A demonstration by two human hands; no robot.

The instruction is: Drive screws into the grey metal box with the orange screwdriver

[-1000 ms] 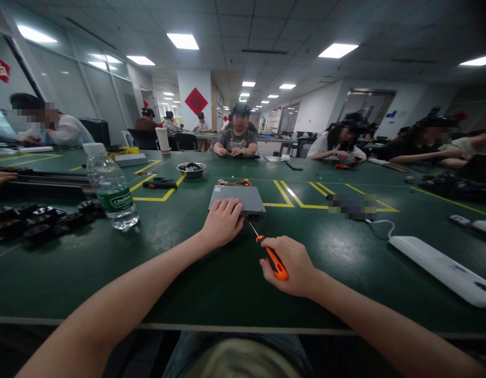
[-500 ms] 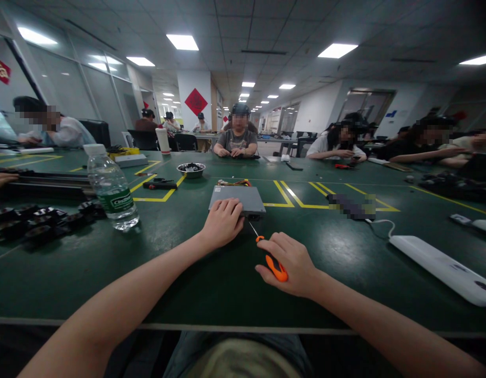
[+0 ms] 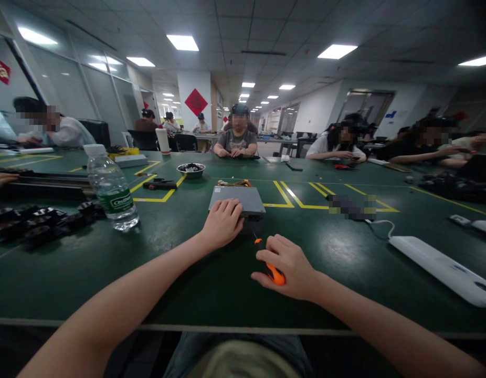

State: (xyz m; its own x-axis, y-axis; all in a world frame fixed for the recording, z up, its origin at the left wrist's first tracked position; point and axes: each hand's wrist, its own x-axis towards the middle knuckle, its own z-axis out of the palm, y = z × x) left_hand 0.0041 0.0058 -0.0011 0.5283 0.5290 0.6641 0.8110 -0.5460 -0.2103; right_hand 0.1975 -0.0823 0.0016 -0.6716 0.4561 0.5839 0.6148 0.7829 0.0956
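Note:
A grey metal computer power supply (image 3: pixel 250 197) lies on the green table in front of me, its coloured cables bunched at the far side. My left hand (image 3: pixel 222 223) grips its near left part, fingers over the top and thumb at the front edge. A screwdriver (image 3: pixel 277 275) with an orange and black handle is in my right hand (image 3: pixel 292 265). Its thin shaft points up and left toward the front face of the power supply, below the socket. Whether the tip touches the case I cannot tell. The right thumb stands away from the handle.
A water bottle (image 3: pixel 117 197) and black parts (image 3: pixel 42 223) stand to the left. Farther back are a metal bowl (image 3: pixel 191 170) and a black tool (image 3: pixel 160 185). A white power bank (image 3: pixel 440 268) with a cable lies right. Several people sit around the table.
My right hand has shifted slightly on the screwdriver, turning the handle so its black part shows. My left hand and the power supply have stayed in place.

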